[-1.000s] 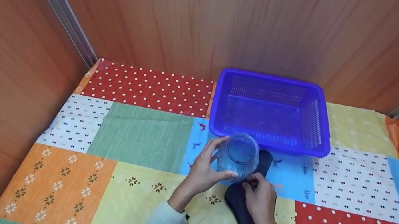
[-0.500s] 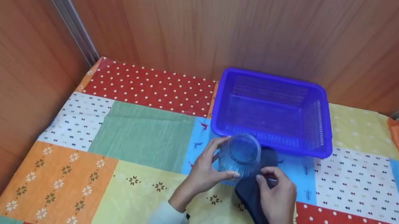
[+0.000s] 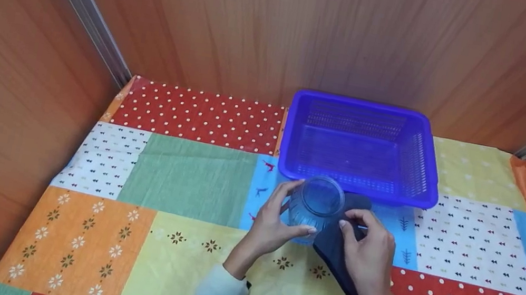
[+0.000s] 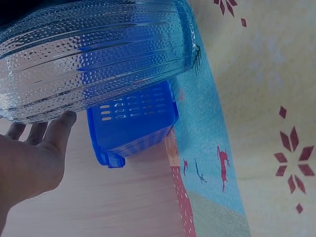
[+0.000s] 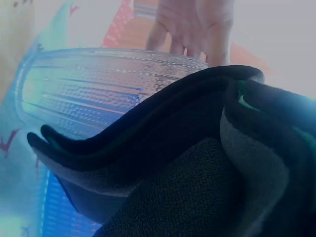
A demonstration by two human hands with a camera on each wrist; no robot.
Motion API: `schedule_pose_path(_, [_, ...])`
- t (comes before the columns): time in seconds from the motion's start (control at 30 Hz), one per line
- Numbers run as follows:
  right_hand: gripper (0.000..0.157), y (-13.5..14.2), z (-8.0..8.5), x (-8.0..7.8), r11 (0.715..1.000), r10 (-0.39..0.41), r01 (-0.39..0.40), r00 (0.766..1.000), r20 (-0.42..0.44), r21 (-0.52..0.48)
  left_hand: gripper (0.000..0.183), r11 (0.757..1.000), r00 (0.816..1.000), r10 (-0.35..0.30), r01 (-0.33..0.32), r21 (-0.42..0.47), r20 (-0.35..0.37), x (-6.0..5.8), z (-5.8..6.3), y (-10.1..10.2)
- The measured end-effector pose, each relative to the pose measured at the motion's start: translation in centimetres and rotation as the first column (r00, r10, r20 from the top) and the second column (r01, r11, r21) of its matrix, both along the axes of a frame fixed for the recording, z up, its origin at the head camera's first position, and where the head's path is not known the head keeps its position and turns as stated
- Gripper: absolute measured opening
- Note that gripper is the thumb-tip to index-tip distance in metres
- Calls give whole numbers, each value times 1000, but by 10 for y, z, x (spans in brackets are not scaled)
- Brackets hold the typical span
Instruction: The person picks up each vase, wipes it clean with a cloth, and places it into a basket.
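Left hand [image 3: 272,224] grips one ribbed glass jar [image 3: 315,207], thumb at the near side and fingers curled round the far side. Right hand [image 3: 369,256] pinches the upper edge of one dark cloth pouch [image 3: 336,250] against the jar's right flank; fingers bent, closed on the fabric.

Count: one jar, one pouch, one blue basket [image 3: 431,165], two hands.

The jar stands upright on the patchwork tablecloth [image 3: 183,177], long axis vertical, mouth up, just before the basket's near rim. The pouch lies with its long axis running from the jar back toward the person's right wrist, its strap end nearest the sleeve.

Against the frame a second ago: the right hand has moved up and rightward along the pouch, which has swung right. Jar and left hand unchanged.
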State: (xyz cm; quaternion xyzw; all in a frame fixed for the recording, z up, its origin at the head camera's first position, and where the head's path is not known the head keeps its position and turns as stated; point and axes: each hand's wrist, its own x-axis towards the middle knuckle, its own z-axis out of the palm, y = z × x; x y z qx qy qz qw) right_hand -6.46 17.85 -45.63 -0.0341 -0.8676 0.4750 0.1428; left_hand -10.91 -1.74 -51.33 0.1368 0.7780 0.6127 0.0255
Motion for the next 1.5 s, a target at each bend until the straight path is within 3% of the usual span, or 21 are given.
schedule_pose_path(0.23, [13,8,-18,1,1000,-22,22,1000,15,19,90,1000,1000,-15,15,8,1,0,-2,4])
schedule_pose_path(0.47, [11,4,-54,-1,1000,-30,29,999,24,11,89,1000,1000,-17,17,0,-9,0,-2,1])
schedule_pose_path(0.7, [12,-4,-95,-6,994,-34,30,999,39,104,90,1000,1000,-20,20,-1,-5,1,-2,1])
schedule_pose_path(0.87, [12,-9,-110,-8,984,-13,3,999,50,180,90,1000,1000,-18,18,-1,-18,1,-1,0])
schedule_pose_path(1.2, [10,-4,-105,-8,989,17,-30,996,89,148,89,1000,1000,-13,13,-18,-15,2,-2,0])
schedule_pose_path(1.5, [8,1,-63,-2,999,-20,19,998,61,32,89,1000,1000,-12,12,-23,-12,1,-2,-1])
